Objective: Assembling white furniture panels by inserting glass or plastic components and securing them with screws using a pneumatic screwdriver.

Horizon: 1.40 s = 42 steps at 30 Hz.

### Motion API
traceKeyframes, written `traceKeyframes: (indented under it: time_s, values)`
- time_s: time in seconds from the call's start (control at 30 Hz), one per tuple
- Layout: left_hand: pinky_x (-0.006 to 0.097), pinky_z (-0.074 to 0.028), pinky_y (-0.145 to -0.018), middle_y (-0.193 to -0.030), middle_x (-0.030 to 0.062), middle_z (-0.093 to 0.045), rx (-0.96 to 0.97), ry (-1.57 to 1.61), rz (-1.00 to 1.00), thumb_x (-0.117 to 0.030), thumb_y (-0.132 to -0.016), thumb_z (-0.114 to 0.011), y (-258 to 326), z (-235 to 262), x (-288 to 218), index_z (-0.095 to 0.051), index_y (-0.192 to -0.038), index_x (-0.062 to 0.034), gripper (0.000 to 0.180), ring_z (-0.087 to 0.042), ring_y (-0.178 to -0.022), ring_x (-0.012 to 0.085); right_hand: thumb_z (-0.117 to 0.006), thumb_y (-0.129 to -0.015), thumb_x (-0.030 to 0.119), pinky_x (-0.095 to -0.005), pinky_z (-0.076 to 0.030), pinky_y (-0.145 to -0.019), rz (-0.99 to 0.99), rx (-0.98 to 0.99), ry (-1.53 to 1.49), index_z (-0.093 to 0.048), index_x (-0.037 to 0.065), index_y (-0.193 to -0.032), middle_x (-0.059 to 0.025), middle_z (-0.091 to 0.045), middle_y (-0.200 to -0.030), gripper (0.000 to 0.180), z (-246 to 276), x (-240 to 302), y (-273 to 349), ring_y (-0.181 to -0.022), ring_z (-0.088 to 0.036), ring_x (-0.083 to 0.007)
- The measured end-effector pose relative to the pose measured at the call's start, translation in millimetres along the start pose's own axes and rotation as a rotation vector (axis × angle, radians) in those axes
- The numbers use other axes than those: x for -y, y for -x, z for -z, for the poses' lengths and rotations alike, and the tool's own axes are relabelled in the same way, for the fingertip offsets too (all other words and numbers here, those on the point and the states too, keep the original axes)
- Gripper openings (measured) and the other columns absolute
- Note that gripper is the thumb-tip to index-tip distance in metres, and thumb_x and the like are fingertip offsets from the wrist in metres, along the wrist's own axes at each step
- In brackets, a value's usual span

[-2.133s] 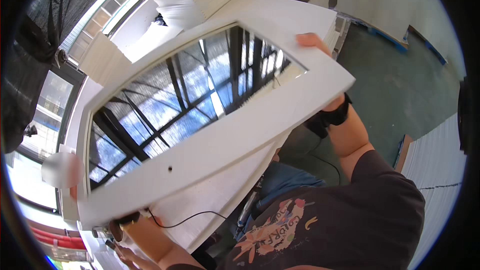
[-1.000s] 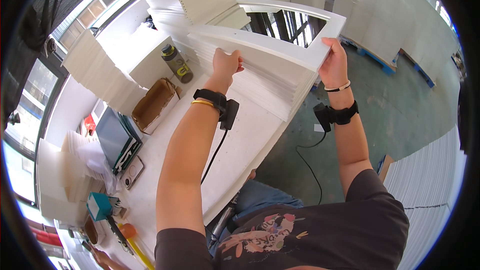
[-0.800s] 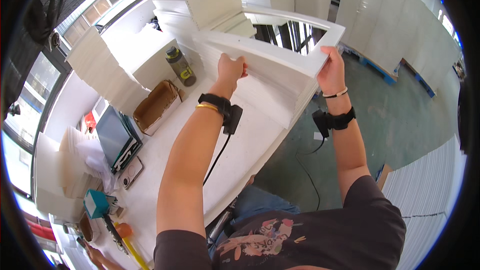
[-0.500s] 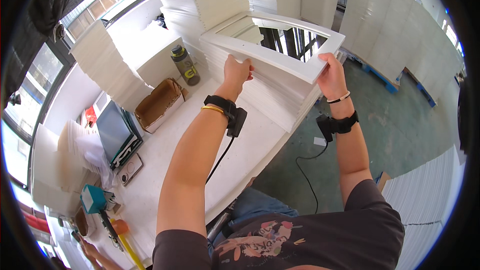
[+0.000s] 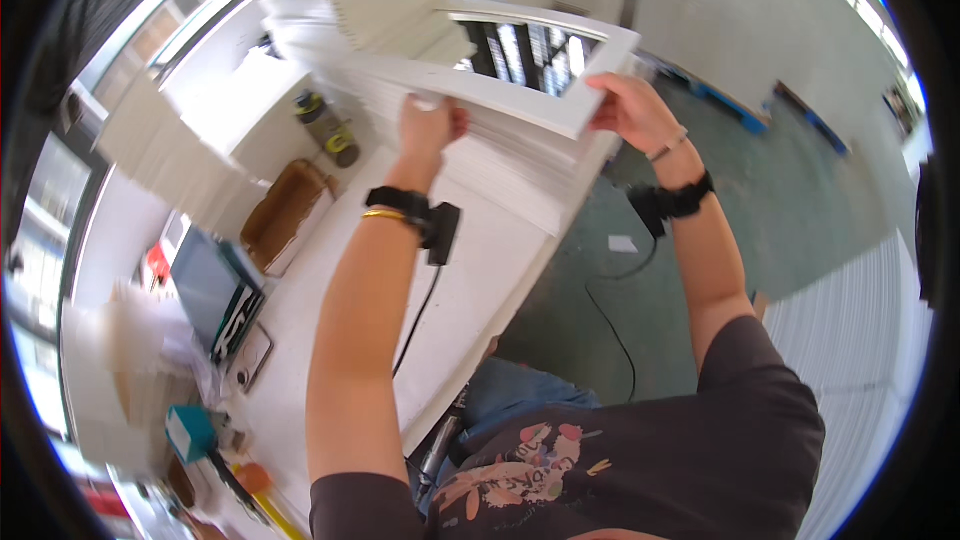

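At the far left of the white worktable (image 5: 470, 290) lie small things: a teal box (image 5: 190, 432), a dark screen device (image 5: 210, 290), then a brown basket (image 5: 285, 215) and a dark can with a yellow band (image 5: 328, 126); stacks of white panels (image 5: 160, 155) stand behind them, near the window.

More to the middle, the left hand (image 5: 428, 125) is raised, with a black wrist device (image 5: 425, 220) and a thin cable hanging from it; its fingers are closed around the near rail of a white window frame (image 5: 520, 105), the thumb on top as far as I can see. The frame is held up over the far end of the worktable, above a pile of similar white pieces (image 5: 500, 165), and it is tilted, the glazed opening showing dark bars behind.

On the right, the right hand (image 5: 630, 110) grips the frame's near right corner, fingers curled under the edge and thumb above; it also carries a black wrist band.

My judgement: the frame is stiff and rather light for its size, but wide, so it wants to twist if only one hand holds it; the painted surface looks smooth and may slip; if the opening has glass, it is fragile. The rails and corners, well apart as now, seem the safe places to hold; not the inner opening.
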<state>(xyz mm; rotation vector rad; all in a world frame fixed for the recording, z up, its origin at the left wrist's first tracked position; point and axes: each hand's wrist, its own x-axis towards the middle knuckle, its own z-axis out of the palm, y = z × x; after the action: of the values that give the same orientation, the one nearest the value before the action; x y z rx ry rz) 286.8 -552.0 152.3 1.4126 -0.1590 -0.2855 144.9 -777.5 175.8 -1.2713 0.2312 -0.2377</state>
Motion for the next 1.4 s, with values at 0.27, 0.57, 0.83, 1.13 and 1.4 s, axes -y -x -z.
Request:
traceKeyframes:
  time_s: [0.27, 0.57, 0.83, 1.13, 1.4]
  values:
    - [0.03, -0.055, -0.067, -0.082, 0.0115, -0.055, 0.082, 0.051, 0.104, -0.004, -0.086, -0.051, 2, 1, -11, -0.007, -0.135, 0.0007, 0.066, -0.06, -0.072, 0.0205, -0.063, -0.078, 0.041, -0.0224, -0.047, -0.043, -0.042, -0.032, 0.482, -0.061, -0.001, -0.071, -0.0069, -0.059, -0.058, 0.043, 16, 9, 7, -0.045, -0.057, -0.0124]
    - [0.032, -0.056, -0.075, -0.088, 0.0137, -0.055, 0.146, 0.053, 0.117, -0.003, -0.087, -0.046, 6, 6, -18, -0.036, -0.113, 0.0021, 0.028, -0.061, -0.08, 0.0247, -0.062, -0.08, 0.039, -0.0261, -0.054, -0.056, 0.0, -0.016, 0.387, -0.06, -0.004, -0.076, -0.01, -0.06, -0.061, 0.044, 12, -2, 14, -0.056, -0.063, -0.017]
    - [0.031, -0.056, -0.075, -0.089, 0.0143, -0.055, 0.108, 0.056, 0.123, -0.005, -0.088, -0.046, 3, 7, -14, -0.038, -0.111, 0.0028, 0.026, -0.061, -0.081, 0.0245, -0.061, -0.081, 0.041, -0.0259, -0.054, -0.058, 0.013, -0.01, 0.381, -0.061, -0.004, -0.078, -0.0117, -0.062, -0.064, 0.045, 13, -4, 13, -0.058, -0.064, -0.0179]
    - [0.033, -0.057, -0.071, -0.091, 0.02, -0.055, 0.195, 0.097, 0.116, -0.001, -0.085, -0.047, -5, 14, -10, -0.025, -0.12, 0.0051, 0.041, -0.062, -0.08, 0.0281, -0.059, -0.08, 0.047, -0.0245, -0.054, -0.053, -0.023, -0.002, 0.571, -0.061, -0.008, -0.085, -0.013, -0.064, -0.069, 0.055, 16, 0, 12, -0.06, -0.066, -0.0188]
    - [0.03, -0.057, -0.07, -0.096, 0.0247, -0.055, 0.126, 0.174, 0.098, -0.007, -0.086, -0.053, 5, 25, -3, 0.0, -0.134, 0.0078, 0.073, -0.062, -0.084, 0.029, -0.057, -0.084, 0.042, -0.0245, -0.053, -0.051, -0.018, -0.059, 0.686, -0.056, -0.004, -0.071, -0.0133, -0.063, -0.064, 0.047, 12, 1, 16, -0.058, -0.065, -0.0181]
